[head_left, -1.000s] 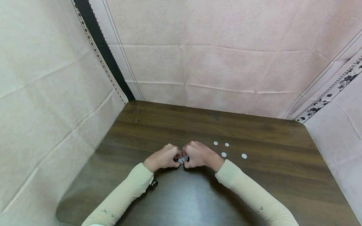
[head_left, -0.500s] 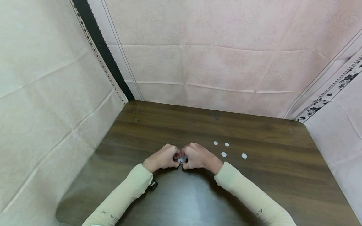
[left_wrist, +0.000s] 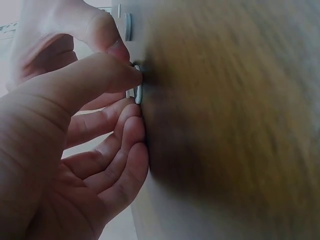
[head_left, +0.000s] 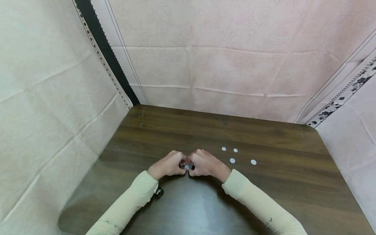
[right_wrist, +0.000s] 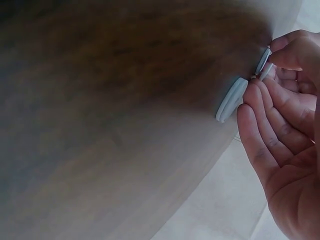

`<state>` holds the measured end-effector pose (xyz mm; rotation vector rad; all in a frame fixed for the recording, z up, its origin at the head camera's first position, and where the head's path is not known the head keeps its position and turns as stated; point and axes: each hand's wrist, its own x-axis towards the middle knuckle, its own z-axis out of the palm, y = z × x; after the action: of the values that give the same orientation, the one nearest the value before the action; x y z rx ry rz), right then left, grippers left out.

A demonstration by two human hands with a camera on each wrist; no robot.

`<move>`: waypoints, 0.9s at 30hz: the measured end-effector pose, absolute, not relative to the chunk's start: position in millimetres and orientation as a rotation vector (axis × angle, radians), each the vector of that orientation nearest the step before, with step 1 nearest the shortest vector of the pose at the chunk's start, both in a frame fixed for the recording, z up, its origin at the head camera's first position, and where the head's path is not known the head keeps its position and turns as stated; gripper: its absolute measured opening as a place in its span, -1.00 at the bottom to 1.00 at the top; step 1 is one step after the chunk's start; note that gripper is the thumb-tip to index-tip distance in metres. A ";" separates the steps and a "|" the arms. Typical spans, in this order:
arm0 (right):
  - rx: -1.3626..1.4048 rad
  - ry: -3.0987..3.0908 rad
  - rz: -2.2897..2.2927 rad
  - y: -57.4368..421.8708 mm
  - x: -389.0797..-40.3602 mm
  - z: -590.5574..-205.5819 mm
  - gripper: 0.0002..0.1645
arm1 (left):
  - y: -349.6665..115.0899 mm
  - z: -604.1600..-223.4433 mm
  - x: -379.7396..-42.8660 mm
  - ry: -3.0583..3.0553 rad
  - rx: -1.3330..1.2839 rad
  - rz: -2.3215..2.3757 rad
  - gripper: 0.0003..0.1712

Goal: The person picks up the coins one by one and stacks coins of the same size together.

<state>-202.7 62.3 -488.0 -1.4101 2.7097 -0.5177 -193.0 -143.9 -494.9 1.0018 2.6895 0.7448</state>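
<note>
Wooden table, four white discs, hands pinching pale pieces, perhaps two, fingers obstructing

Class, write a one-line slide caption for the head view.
Left hand and right hand meet at small discs on a wooden table; four white discs lie to the right.

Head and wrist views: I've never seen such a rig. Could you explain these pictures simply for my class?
No robot here, just a person's bare left hand and right hand. The head view comes from a camera worn on the head, looking forward and down; each wrist view shows that hand's work close up. Four white discs lie toward the right on the brown table. Where the hands meet, their fingers pinch small pale discs; I can't tell exactly how many.
</note>
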 end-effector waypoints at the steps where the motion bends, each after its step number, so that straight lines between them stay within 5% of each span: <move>1: -1.412 2.710 -0.511 62.1 -202.4 -487.6 -0.74 | -143.9 -494.8 -192.7 2.691 1.000 0.743 -0.90; 17: -1.411 2.693 -0.444 59.3 -198.8 -482.5 -0.56 | -142.7 -487.6 -187.7 2.701 0.941 0.725 -0.87; 27: -1.436 2.668 -0.448 60.1 -198.4 -479.9 -0.79 | -144.7 -488.1 -189.5 2.675 0.939 0.741 -0.88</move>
<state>-198.4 60.1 -479.9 -1.4362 2.6678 -0.4485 -189.5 -144.7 -488.1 0.9395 2.6746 0.7409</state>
